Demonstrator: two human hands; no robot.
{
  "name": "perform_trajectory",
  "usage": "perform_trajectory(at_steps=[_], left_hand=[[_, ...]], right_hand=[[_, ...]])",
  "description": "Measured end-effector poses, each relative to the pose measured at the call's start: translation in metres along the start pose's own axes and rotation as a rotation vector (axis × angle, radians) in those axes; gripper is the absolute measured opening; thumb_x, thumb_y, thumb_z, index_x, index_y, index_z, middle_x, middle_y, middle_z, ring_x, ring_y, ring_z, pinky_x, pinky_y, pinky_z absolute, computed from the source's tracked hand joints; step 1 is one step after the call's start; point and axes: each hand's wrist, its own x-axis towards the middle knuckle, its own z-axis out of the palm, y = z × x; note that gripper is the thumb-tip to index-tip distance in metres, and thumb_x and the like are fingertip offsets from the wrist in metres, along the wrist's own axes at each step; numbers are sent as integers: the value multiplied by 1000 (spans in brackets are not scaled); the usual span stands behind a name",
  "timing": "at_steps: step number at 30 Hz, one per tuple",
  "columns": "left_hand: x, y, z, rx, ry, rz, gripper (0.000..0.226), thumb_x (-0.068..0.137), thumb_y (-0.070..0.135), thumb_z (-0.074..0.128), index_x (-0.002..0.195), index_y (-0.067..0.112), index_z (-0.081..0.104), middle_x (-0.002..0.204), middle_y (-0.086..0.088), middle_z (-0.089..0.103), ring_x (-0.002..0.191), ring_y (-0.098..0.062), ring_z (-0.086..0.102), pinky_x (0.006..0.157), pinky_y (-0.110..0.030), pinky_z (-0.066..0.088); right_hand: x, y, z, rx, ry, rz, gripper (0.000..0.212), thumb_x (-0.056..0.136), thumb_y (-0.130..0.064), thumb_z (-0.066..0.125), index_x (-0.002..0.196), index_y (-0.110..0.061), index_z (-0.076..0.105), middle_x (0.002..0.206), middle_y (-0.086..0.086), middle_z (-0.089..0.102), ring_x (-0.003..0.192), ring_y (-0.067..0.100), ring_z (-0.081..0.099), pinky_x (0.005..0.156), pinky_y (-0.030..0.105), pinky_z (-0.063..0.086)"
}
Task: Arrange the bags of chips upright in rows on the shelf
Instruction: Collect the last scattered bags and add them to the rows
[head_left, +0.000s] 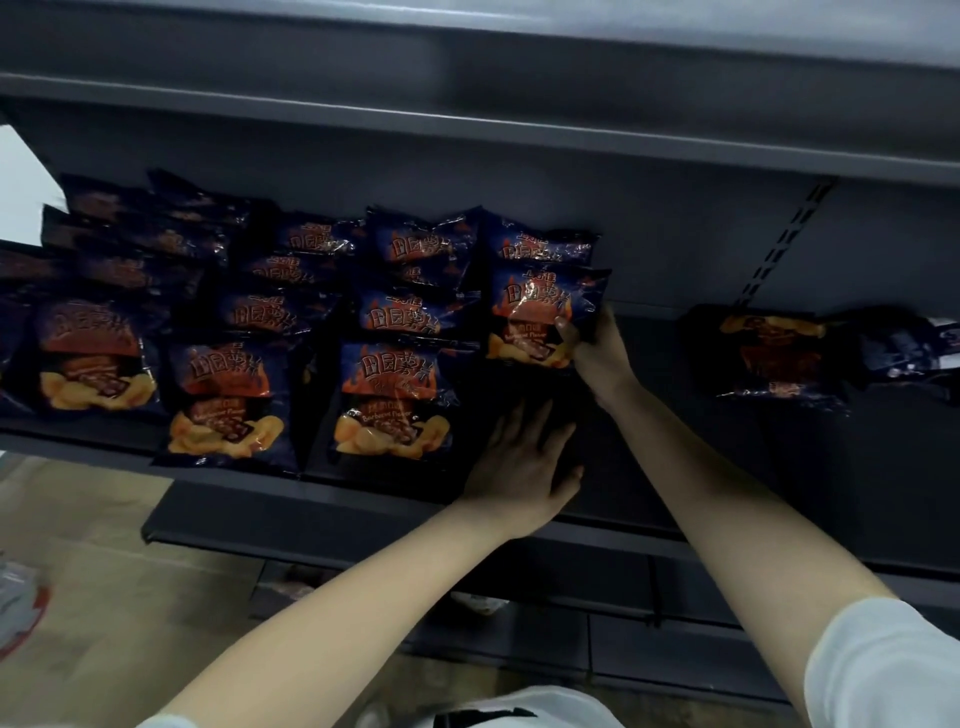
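1. You are gripping a barbecue chip bag (540, 312) upright in your right hand (597, 351), with your thumb on its front and your fingers curled behind its right edge. It is standing in the rightmost row, just in front of another bag.
2. Your left hand (519, 462) is lying flat with straight fingers, holding nothing, over the bare shelf (675, 441) nearer to you. I cannot tell whether it is touching.
3. To the left, the standing rows (395, 400) are facing forward from near to far, so that part is looking done.
4. What is left, by my judgement: the rightmost row is lacking bags toward the near edge. A loose bag (769, 358) and a dark bag (906, 345) are also lying flat well to the right.
5. The leftmost bags are blurring and running off the frame, and the dark bag's print is too dim to read.
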Motion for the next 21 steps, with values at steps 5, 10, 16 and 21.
perform_trajectory(at_steps=[5, 10, 16, 21], left_hand=[[1, -1, 0, 18, 8, 11, 58, 96, 49, 26, 148, 27, 14, 158, -5, -1, 144, -27, -8, 115, -39, -5], [1, 0, 2, 16, 5, 7, 58, 96, 48, 28, 148, 26, 15, 158, -6, 0, 144, -28, -7, 115, -39, -5], [2, -2, 1, -1, 3, 9, 58, 96, 47, 29, 148, 26, 15, 158, -5, 0, 144, -29, -8, 115, -41, -4], [12, 3, 2, 23, 25, 16, 57, 96, 48, 28, 148, 29, 15, 158, -4, 4, 144, -30, -3, 117, -44, -1]], right_hand=[[2, 1, 10, -101, 15, -15, 47, 92, -21, 58, 132, -9, 36, 128, 7, 54, 116, 17, 49, 90, 27, 38], [-3, -1, 15, -136, 106, -22, 52, 89, -22, 62, 130, -6, 35, 125, 8, 55, 113, 19, 51, 84, 22, 37], [-9, 1, 1, -125, 176, -79, 58, 84, -26, 69, 128, -5, 37, 107, 3, 58, 95, 12, 53, 75, 18, 41], [-14, 4, -29, -88, 270, -160, 58, 85, -23, 68, 133, -11, 38, 103, 2, 61, 96, 10, 57, 71, 2, 40]])
